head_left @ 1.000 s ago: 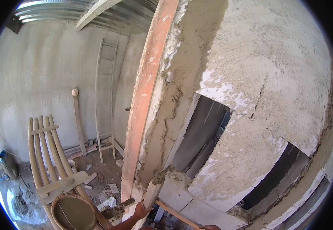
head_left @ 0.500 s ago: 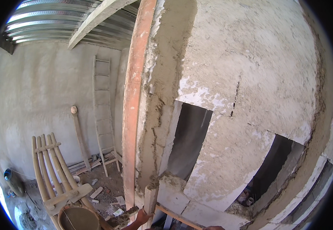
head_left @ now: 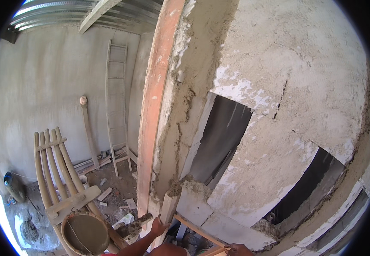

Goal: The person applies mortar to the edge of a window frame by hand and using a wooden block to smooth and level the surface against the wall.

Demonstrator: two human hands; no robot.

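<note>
At the bottom middle, my left hand [head_left: 158, 227] is closed around a pale wooden board [head_left: 169, 207] that stands tilted, with wet mortar clinging to its top end. The board is beside the lower part of a mortar-coated wall edge [head_left: 172, 158]. An orange-red plank [head_left: 154, 102] runs up along that edge. My right hand [head_left: 238, 249], partly cut off by the lower rim, is closed at the near end of a thin wooden strip [head_left: 200, 231]. Left of my left hand, a mortar-smeared piece of wood [head_left: 139, 222] juts out toward the plank.
A bucket of grey mortar [head_left: 84, 232] sits on a sloping rack of wooden poles [head_left: 61, 170] at the lower left. A ladder [head_left: 116, 102] leans on the far wall; rubble [head_left: 106, 194] covers the floor. Two dark openings [head_left: 221, 132] pierce the rough wall on the right.
The view has tipped downward, so the wall, rack and ladder sit higher in the picture. More of my forearms and the mortar bucket shows. Both hands keep their grip.
</note>
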